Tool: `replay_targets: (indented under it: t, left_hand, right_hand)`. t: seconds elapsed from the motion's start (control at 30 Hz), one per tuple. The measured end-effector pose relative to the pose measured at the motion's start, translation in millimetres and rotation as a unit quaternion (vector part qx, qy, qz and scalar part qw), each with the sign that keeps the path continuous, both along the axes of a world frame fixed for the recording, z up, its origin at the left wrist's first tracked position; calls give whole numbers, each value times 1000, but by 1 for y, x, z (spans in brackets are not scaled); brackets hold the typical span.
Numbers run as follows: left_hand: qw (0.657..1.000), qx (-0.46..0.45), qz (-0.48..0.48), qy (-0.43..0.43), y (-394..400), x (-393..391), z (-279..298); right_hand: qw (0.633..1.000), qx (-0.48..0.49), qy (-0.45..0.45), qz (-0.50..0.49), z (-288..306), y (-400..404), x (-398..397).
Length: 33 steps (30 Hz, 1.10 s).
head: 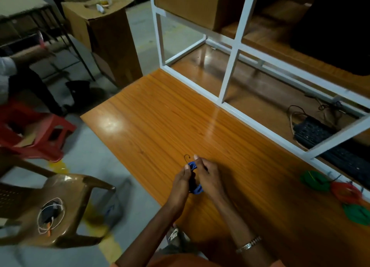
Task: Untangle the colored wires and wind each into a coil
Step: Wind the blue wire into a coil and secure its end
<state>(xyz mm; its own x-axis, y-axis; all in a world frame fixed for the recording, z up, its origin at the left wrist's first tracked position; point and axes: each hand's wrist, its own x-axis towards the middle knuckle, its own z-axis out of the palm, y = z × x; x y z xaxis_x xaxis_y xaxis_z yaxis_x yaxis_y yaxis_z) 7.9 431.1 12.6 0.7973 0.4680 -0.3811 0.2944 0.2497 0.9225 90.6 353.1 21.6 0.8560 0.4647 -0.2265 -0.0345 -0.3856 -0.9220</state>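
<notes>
Near the front edge of the table point(160, 106), both hands are closed on the blue wire coil point(195, 178); left hand point(181, 181) pinches its left side, thumb up at the top; right hand point(208, 175) wraps the right side with a fingertip point(195, 157) raised above the bundle; coil sits upright between the palms, just above the table surface as far as I can tell; a thin dark hooked wire end point(186, 158) sticks up from the top, so I read this as the last turn being tucked or tied off; holding it from both sides stops the loops springing apart; forearms come in low from the bottom edge and converge, wrists bent slightly inward; bracelet point(248, 245) on the right wrist.

Off to the right, near the white frame point(230, 74), lie a green coil point(314, 180), a red coil point(345, 192) and a second green coil point(357, 214), touching or nearly so; parked out of the working zone, they look finished; my call is blue is the last one, task nearly done.
</notes>
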Motion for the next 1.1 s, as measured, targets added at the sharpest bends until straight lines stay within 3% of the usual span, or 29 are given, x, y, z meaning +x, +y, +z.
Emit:
replay_targets:
  t: [0.17,0.3,0.4,0.53,0.67,0.83,1.1]
  left_hand:
    - [997,-36,60,21,54,5,1]
    - [995,-29,88,46,86,7,-3]
    - [989,-54,128,55,103,9,-8]
    - [983,-89,149,64,115,8,-11]
    - [977,-124,163,55,118,8,-10]
    - [976,-140,162,29,122,8,-16]
    - [975,-156,152,28,111,27,-19]
  right_hand:
    - [998,-34,31,40,-13,34,21]
    - [978,-180,-97,52,-14,45,45]
    - [930,-268,-188,168,-15,50,60]
    - [816,-338,-277,378,-17,59,70]
    - [747,-357,-345,443,-25,59,82]
    - [762,-370,-397,353,-29,49,85]
    - [819,-410,-300,267,-25,43,65]
